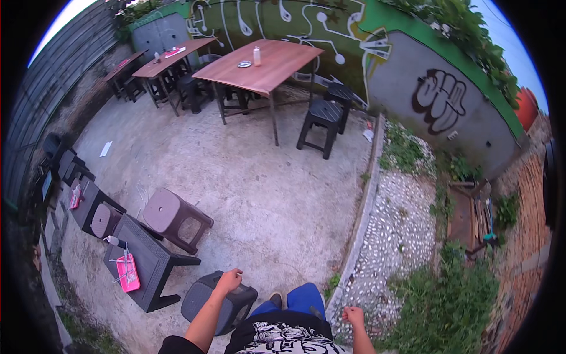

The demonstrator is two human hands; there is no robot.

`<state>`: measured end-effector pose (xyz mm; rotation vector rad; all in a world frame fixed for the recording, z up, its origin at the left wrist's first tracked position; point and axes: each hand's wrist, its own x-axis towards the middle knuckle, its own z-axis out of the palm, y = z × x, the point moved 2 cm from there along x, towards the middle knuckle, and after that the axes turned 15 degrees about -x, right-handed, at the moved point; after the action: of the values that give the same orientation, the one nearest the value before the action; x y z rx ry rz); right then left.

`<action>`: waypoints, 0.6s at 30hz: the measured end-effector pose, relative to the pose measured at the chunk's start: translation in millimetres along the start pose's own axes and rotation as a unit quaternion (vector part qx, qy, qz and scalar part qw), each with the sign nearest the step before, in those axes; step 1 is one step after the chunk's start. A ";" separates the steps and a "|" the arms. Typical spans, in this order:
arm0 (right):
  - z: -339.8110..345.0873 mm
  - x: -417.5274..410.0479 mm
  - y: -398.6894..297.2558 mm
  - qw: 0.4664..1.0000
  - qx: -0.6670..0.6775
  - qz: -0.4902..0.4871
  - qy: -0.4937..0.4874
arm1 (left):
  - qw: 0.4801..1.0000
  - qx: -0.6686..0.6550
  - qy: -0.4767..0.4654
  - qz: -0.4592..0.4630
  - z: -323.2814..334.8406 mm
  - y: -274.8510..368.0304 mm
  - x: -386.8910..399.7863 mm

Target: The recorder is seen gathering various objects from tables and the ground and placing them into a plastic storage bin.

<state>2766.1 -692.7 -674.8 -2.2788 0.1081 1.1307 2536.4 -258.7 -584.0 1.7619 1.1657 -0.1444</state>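
My left hand (229, 280) hangs above a dark plastic stool (203, 294), fingers loosely curled; whether it touches the stool I cannot tell. Out over the pebbled strip (380, 230) is my right hand (353, 315), its fingers curled in with nothing visible in them. Left of the stool stands a dark woven-pattern plastic table (148, 252). It bears a pink tray (128, 275) with cutlery lying in and across it, and a bottle (116, 241) with dark contents. A brown plastic stool (166, 212) stands just beyond that table.
Wooden-topped tables (283, 62) stand along the painted wall, with black stools (322, 117) beside and under them. A low concrete curb (365, 212) borders the pebbles on my right. Another small table (86, 199) is at the left. Plants (442, 301) grow at lower right.
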 end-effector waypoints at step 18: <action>-74.9 307.7 -511.3 0.900 -0.226 -0.372 0.008 | 0.939 -0.273 0.101 -0.181 -12.2 19.7 201.4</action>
<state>3177.3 -256.0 -631.6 -2.3556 -1.0336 0.7593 2653.8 -122.0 -676.9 1.0818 1.5026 0.1392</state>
